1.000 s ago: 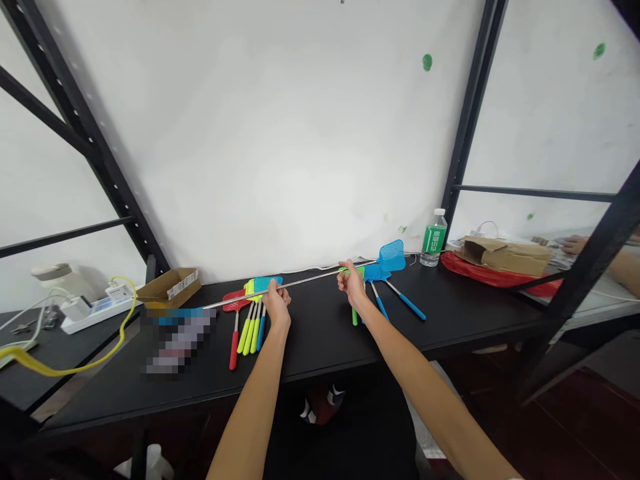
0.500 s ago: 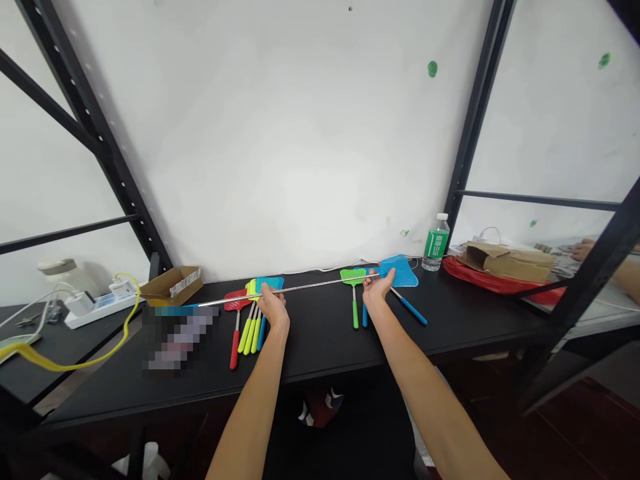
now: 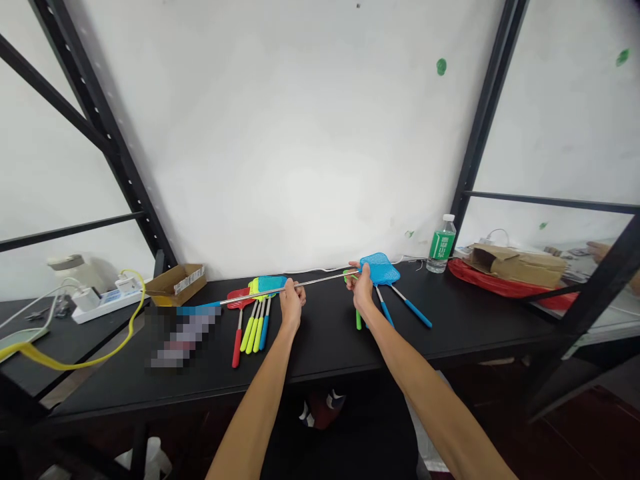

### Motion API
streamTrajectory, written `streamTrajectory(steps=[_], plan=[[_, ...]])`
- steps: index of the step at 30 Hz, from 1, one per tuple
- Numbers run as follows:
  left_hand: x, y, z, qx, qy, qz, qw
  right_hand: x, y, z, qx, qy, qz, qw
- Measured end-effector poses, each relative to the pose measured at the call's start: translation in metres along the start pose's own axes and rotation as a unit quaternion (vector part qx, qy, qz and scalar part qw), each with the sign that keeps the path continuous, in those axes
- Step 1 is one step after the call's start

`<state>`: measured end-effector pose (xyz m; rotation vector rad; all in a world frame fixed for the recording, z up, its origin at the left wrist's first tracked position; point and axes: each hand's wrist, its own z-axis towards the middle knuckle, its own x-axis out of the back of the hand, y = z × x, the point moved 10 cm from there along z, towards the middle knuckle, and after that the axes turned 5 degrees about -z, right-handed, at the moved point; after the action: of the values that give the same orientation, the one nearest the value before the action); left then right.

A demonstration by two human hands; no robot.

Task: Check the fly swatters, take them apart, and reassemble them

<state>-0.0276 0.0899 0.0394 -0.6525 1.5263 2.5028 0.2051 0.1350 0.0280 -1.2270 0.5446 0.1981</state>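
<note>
A blue fly swatter with a telescopic metal rod [image 3: 325, 279] is held level above the black shelf. My left hand [image 3: 292, 305] is closed around the middle of the rod. Near the blue mesh head [image 3: 381, 268], my right hand [image 3: 361, 287] grips the other end. The swatter's blue handle [image 3: 200, 309] points left. Beneath and left of my left hand lie a red swatter [image 3: 237, 343], several yellow swatters [image 3: 253, 333] and a blue one [image 3: 265, 332]. A green swatter [image 3: 359, 321], partly hidden by my right hand, and blue swatters [image 3: 418, 313] lie at the right.
An open cardboard box [image 3: 180, 285] and a power strip [image 3: 105, 307] with a yellow cable [image 3: 131, 327] are at the left. A water bottle [image 3: 441, 245] stands at the back right, near a red bag [image 3: 493, 280] and brown cardboard [image 3: 515, 265]. Black posts frame the shelf.
My hands have moved closer together along the rod, the left one rightward and the right one leftward. The handle and mesh head are nearer each other, so the rod is shorter.
</note>
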Motion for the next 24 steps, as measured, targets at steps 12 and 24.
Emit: streamTrajectory(steps=[12,24], plan=[[0.059,0.026,0.004,-0.036,0.196,-0.089,0.976,0.054,-0.011,0.013,-0.007,0.153,0.090,0.984],[-0.001,-0.005,-0.001,0.034,0.014,-0.061,0.997,0.003,0.000,-0.006,0.014,0.047,-0.012,0.999]])
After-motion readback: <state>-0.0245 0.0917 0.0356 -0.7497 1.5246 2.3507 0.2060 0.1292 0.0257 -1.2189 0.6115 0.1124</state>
